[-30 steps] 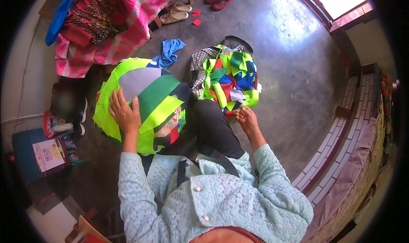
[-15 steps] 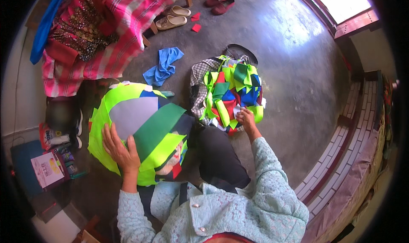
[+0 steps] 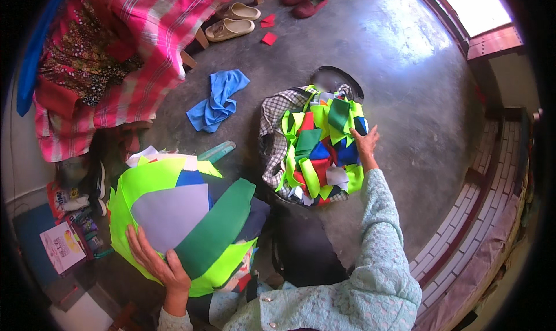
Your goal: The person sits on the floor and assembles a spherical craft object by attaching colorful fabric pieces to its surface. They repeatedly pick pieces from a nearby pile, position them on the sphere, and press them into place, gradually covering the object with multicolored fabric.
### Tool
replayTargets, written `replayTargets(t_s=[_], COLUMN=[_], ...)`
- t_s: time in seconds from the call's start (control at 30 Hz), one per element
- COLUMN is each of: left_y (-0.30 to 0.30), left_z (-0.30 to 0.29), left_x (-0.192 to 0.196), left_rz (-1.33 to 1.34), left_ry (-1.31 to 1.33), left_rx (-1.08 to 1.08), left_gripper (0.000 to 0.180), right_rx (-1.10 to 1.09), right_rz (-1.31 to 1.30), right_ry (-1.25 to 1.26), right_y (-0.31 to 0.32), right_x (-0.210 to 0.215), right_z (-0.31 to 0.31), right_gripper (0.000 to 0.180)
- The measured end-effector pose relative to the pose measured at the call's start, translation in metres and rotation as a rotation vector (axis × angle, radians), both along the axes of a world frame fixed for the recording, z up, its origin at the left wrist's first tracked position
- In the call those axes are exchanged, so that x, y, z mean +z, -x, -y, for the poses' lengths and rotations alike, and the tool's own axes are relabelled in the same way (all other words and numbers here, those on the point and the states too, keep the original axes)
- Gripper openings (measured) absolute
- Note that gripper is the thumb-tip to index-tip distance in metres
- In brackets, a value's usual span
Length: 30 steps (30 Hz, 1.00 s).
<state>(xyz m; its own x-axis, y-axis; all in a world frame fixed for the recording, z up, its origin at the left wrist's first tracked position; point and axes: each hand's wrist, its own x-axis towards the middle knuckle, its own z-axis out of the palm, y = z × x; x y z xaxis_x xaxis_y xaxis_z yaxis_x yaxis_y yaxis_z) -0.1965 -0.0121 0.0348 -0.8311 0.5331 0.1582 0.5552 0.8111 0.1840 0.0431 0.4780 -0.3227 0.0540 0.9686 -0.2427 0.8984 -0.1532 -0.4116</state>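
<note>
My left hand (image 3: 159,264) presses on a stack of felt sheets (image 3: 179,215) on my lap: neon green, grey, dark green and blue pieces. My right hand (image 3: 366,142) reaches out to a heap of coloured fabric scraps (image 3: 318,151) in green, red, blue and white. The heap fills a basket lined with checked cloth (image 3: 271,128) on the concrete floor. The right fingers rest spread on the right edge of the heap, holding nothing that I can see.
A blue cloth (image 3: 217,99) lies on the floor. A pink striped cloth (image 3: 124,53) covers furniture at the upper left. Two pairs of slippers (image 3: 234,21) lie beyond it. Booklets and packets (image 3: 63,244) sit at my left. A brick step (image 3: 480,215) runs along the right.
My right hand has stretched from near my lap out to the far right side of the scrap heap. The felt stack and my left hand have shifted lower and leftward.
</note>
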Motion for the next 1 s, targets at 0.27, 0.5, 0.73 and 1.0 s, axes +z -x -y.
replayTargets(t_s=[0.27,0.5,0.73,1.0], left_y=[0.000,0.001,0.001,0.001], left_z=[-0.003,-0.003,-0.004,-0.004], left_x=[0.004,0.003,0.003,0.000], left_rz=[0.090,0.103,0.060,0.021], left_ry=[0.035,0.043,0.046,0.033], left_rx=[0.056,0.062,0.045,0.030], left_gripper=[0.071,0.071,0.069,0.068], right_rx=[0.179,0.311,0.448,0.687], right_rz=[-0.050,0.114,0.061,-0.144], right_ry=[0.134,-0.053,-0.132,0.315], right_y=[0.025,0.038,0.062,0.053], right_x=[-0.032,-0.050,-0.001,0.028], right_z=[-0.030,-0.004,0.062,0.166], right_gripper=[0.129,0.061,0.044,0.055])
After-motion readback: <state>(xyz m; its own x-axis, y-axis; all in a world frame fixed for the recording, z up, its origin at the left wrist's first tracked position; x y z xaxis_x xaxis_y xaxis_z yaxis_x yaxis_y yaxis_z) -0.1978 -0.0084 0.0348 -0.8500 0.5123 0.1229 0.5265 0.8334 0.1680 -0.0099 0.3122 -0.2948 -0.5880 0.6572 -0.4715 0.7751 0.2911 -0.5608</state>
